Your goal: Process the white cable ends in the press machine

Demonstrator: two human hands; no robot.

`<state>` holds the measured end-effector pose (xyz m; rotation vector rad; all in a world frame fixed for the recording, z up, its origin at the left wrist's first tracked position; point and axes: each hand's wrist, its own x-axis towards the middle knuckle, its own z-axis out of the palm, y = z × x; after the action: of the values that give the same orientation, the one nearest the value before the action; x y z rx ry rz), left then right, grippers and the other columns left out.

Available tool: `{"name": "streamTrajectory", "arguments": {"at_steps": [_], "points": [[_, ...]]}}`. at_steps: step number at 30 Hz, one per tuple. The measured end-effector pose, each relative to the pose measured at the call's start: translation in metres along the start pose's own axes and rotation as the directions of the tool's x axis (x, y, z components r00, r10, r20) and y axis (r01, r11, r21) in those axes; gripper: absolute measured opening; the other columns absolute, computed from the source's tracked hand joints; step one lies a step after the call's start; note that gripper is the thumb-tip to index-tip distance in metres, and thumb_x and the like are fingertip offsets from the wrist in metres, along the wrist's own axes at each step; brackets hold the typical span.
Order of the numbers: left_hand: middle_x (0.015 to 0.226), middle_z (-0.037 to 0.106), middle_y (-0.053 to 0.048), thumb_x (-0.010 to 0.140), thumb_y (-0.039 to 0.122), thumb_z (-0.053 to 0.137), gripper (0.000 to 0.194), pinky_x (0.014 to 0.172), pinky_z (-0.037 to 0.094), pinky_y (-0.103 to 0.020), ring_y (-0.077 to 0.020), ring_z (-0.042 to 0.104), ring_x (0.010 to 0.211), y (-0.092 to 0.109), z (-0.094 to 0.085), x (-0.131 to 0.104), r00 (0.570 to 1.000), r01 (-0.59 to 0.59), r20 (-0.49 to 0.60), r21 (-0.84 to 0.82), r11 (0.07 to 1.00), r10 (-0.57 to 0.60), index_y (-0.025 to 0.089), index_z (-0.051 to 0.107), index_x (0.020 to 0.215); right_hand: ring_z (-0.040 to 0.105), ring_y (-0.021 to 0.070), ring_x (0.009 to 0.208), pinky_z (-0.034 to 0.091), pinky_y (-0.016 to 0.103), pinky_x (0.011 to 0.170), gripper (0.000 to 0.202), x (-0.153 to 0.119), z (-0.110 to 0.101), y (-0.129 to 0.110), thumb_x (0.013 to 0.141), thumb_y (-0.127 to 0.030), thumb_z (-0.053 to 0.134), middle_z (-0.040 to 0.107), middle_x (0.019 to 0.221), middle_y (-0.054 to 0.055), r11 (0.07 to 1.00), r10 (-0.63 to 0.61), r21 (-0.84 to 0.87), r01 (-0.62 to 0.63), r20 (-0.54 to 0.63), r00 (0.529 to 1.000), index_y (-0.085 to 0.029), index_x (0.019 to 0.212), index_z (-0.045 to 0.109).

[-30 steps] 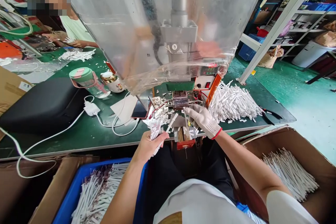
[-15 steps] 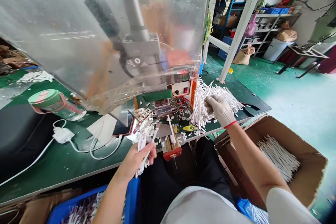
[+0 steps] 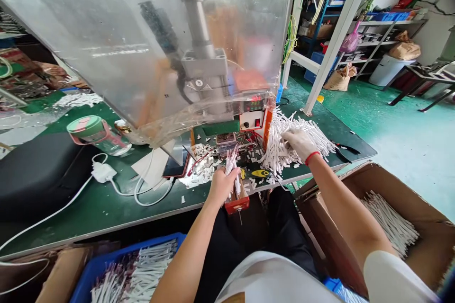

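- Lowest at my left is a blue bin (image 3: 85, 274) of white strips; at my right, a cardboard box (image 3: 426, 220) holds more.
- My bare left hand (image 3: 224, 182) is closed around a bunch of white strips (image 3: 232, 161), the thumb pressed over it, above the red-ended fixture (image 3: 237, 204) at the edge of the green worktop (image 3: 152, 213).
- Right of that bunch, a yellow-and-black tool (image 3: 260, 173) lies among scraps.
- My gloved right hand (image 3: 300, 143) is at the loose pile of white strips (image 3: 316, 135), fingers bent; I cannot tell whether they pinch one.
- Dark-handled pliers (image 3: 344, 151) lie just beside the pile, on its right.
- Left of my bunch, a phone (image 3: 176, 165) rests near a green-lidded bottle (image 3: 103, 135), which is farther left.
- Beyond my hands, a control box (image 3: 251, 120) with a red switch sits under a cloudy clear shield (image 3: 106, 42).
- Farthest off, at right, metal shelves (image 3: 382, 22) carry blue trays.
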<state>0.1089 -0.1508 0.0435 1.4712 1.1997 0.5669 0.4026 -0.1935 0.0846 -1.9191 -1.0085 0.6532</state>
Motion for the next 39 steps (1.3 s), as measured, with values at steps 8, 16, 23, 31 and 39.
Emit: {"name": "streamTrajectory", "arguments": {"at_steps": [8,16,23,31,39], "points": [[0.039,0.033,0.01,0.079,0.054,0.064,0.037,0.041,0.027,-0.021,-0.0078,0.033,0.036,-0.008,-0.036,-0.022,0.997,0.057,0.072,-0.249,0.967,-0.04,0.019,0.062,0.068,0.054,0.0062,0.046,0.044,0.016,0.043,0.027,-0.075,0.027,-0.022,0.077,-0.036,0.079,0.066,0.069,-0.001,0.726,-0.006,0.621,-0.296,0.436,0.9,-0.017,0.088,0.063],[0.038,0.036,0.009,0.078,0.055,0.071,0.041,0.039,0.026,-0.018,-0.0055,0.033,0.036,-0.024,-0.063,-0.058,0.996,0.058,-0.04,-0.369,0.927,-0.078,0.017,0.064,0.067,0.05,0.0106,0.031,0.036,0.018,0.029,0.032,-0.077,0.136,-0.025,0.081,-0.044,0.07,0.058,0.046,-0.001,0.786,0.043,0.5,-0.364,0.543,0.839,-0.02,0.069,0.053],[0.048,0.043,0.007,0.076,0.055,0.071,0.042,0.037,0.023,-0.018,-0.005,0.036,0.038,-0.034,-0.076,-0.07,0.987,0.081,-0.104,-0.329,0.941,-0.121,0.015,0.065,0.065,0.048,0.0109,0.03,0.035,0.019,0.029,0.026,-0.071,0.147,-0.03,0.085,-0.038,0.063,0.059,0.045,0.001,0.809,0.149,0.417,-0.414,0.536,0.831,-0.019,0.071,0.054],[0.042,0.04,0.007,0.08,0.056,0.066,0.044,0.04,0.023,-0.02,-0.0067,0.032,0.039,-0.032,-0.074,-0.068,0.998,0.048,-0.029,-0.243,0.969,-0.057,0.017,0.062,0.06,0.049,0.0109,0.033,0.033,0.02,0.03,0.029,-0.069,0.146,-0.032,0.085,-0.04,0.064,0.057,0.047,0.0,0.806,0.157,0.41,-0.427,0.548,0.822,-0.019,0.07,0.052],[0.048,0.051,0.004,0.08,0.054,0.066,0.042,0.046,0.033,-0.022,-0.0086,0.04,0.042,-0.01,-0.07,-0.062,0.99,-0.029,0.133,-0.041,0.999,0.035,0.018,0.063,0.059,0.047,0.0069,0.044,0.034,0.018,0.038,0.041,-0.094,0.112,-0.061,0.08,-0.057,0.072,0.059,0.064,-0.003,0.944,-0.101,0.323,-0.066,0.475,0.874,-0.018,0.089,0.06]]}}
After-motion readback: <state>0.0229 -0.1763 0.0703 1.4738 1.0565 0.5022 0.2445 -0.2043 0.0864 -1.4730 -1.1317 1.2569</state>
